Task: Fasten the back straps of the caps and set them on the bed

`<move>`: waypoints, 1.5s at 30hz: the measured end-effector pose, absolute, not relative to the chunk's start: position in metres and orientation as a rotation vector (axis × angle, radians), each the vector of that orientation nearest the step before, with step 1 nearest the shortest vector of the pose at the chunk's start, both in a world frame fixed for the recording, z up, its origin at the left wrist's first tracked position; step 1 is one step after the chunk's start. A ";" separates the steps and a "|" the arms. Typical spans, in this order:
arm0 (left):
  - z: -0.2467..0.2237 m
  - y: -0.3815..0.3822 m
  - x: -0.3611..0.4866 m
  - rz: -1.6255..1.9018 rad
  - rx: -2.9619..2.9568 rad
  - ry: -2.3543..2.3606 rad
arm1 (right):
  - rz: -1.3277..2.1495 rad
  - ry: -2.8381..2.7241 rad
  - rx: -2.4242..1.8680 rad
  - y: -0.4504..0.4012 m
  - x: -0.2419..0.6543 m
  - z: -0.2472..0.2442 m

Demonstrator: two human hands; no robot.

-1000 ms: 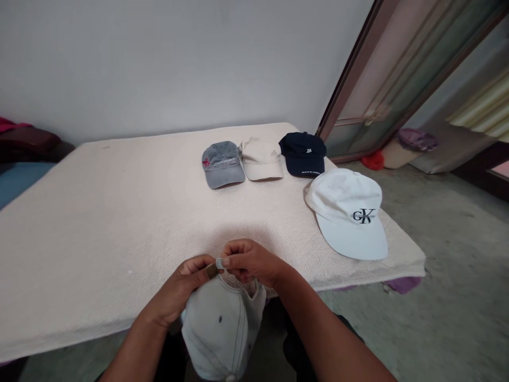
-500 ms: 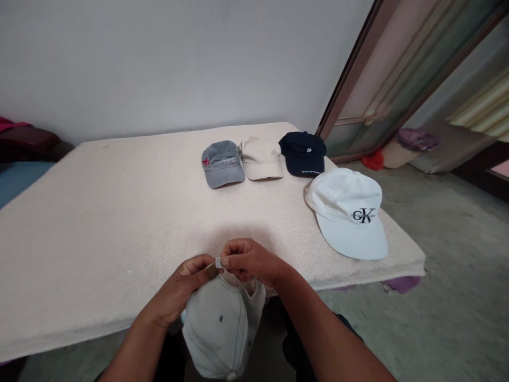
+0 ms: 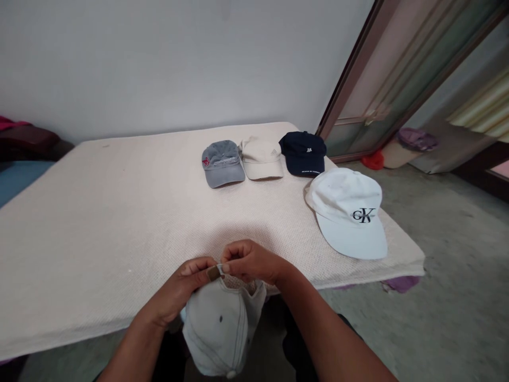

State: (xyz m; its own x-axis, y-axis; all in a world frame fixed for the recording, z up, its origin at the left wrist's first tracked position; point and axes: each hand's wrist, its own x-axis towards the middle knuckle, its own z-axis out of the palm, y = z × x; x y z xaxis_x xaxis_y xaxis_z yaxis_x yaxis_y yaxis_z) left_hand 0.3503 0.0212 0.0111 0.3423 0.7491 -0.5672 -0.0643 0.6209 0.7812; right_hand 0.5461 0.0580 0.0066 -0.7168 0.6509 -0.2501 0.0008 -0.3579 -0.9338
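Observation:
A light grey cap (image 3: 217, 323) hangs at the near edge of the bed, its crown toward me and its back strap opening facing away. My left hand (image 3: 193, 278) is closed on the left part of the strap, its thumb by a brown metal-looking buckle (image 3: 213, 273). Right beside it, my right hand (image 3: 246, 260) pinches the pale strap end at the buckle. The fingertips of both hands nearly touch. What lies under the fingers is hidden.
Along the back of the cream-covered bed (image 3: 99, 223) sit a grey cap (image 3: 223, 163), a beige cap (image 3: 261, 158) and a navy cap (image 3: 303, 154). A white cap (image 3: 348, 212) with black letters lies at the right. Behind stands a wall (image 3: 178, 63).
The strap end between my fingers has turned and now shows a narrower piece. My hands have barely moved, and the other caps stay where they were.

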 end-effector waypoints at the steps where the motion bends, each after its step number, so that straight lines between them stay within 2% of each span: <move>1: 0.012 0.021 0.351 0.585 0.744 1.101 | 2.124 -1.470 -0.855 0.058 0.547 0.006; 24: 0.008 0.020 0.348 0.540 0.859 1.082 | 2.268 -1.342 -0.785 0.057 0.543 0.006; 45: 0.008 0.024 0.351 0.726 0.864 1.072 | 2.137 -1.309 -0.931 0.056 0.538 -0.001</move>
State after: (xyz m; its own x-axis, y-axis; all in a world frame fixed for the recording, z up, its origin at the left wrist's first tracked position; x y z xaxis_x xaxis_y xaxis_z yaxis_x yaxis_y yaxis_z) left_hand 0.3513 0.0239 0.0079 0.3185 0.8429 -0.4337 -0.0898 0.4822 0.8714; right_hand 0.5381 0.0558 -0.0012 -0.6628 0.6833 -0.3062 -0.0378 -0.4389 -0.8977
